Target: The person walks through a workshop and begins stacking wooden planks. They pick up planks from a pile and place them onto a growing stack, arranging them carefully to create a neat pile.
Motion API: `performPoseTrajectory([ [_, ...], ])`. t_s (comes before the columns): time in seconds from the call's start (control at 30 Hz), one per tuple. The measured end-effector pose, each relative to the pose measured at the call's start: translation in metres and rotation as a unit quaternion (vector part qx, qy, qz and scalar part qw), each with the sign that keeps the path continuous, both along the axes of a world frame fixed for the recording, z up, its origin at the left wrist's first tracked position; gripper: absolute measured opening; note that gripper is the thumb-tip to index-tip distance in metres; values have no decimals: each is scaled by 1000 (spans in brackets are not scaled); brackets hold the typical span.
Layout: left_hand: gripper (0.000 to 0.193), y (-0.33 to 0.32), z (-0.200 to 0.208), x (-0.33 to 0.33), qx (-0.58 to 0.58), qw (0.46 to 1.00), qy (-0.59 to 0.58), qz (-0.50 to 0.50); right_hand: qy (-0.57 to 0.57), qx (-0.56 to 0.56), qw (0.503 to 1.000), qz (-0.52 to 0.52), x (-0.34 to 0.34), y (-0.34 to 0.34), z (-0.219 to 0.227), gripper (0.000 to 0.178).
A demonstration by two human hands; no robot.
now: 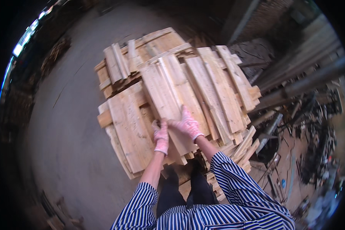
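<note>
My left hand (161, 137), in a pink-and-white knit glove, is at the left edge of a pale wooden board (163, 92) on a stack of planks. Its fingers point forward and look apart, though motion blurs them. Gloved the same way, my right hand (188, 124) lies over the near part of that board, fingers stretched forward and thumb out to the left. A wider knotty board (128, 130) lies left of my left hand. To the right of my right hand, several long narrow boards (221, 92) lie side by side, roughly parallel.
Behind this stack is another pile of boards (153, 44). Loose offcuts (247, 147) jut out at the near right. Metal beams (303, 82) and scattered scrap (314, 142) fill the right side. Grey concrete floor (69, 126) stretches along the left. My legs (172, 188) stand close against the stack.
</note>
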State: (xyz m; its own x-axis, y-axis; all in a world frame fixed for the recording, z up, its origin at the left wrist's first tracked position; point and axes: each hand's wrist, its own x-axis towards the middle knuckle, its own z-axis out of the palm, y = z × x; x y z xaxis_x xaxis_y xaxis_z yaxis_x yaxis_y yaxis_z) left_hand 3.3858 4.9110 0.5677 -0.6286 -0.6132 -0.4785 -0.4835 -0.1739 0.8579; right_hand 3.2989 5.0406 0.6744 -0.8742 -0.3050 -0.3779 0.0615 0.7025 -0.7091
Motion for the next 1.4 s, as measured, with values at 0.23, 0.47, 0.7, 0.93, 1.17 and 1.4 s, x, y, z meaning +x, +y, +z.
performPoseTrajectory([
  [0.23,97,-76,-44,27,254,935,245,25,-57,84,992,70,26,-49,31,114],
  [0.47,102,-29,26,26,322,932,167,-5,-95,-33,995,18,34,-2,24,127],
  [0.7,106,81,85,21,337,912,233,-33,-134,-195,971,23,-2,110,93,110],
  [0.93,85,176,52,-86,276,888,298,-218,-131,-194,970,68,-149,228,110,101],
  [1.17,100,118,102,-72,-243,928,232,-160,62,59,996,18,-242,308,38,114],
  [1.4,116,-136,30,86,-372,875,-302,74,398,5,914,82,-178,193,41,79],
])
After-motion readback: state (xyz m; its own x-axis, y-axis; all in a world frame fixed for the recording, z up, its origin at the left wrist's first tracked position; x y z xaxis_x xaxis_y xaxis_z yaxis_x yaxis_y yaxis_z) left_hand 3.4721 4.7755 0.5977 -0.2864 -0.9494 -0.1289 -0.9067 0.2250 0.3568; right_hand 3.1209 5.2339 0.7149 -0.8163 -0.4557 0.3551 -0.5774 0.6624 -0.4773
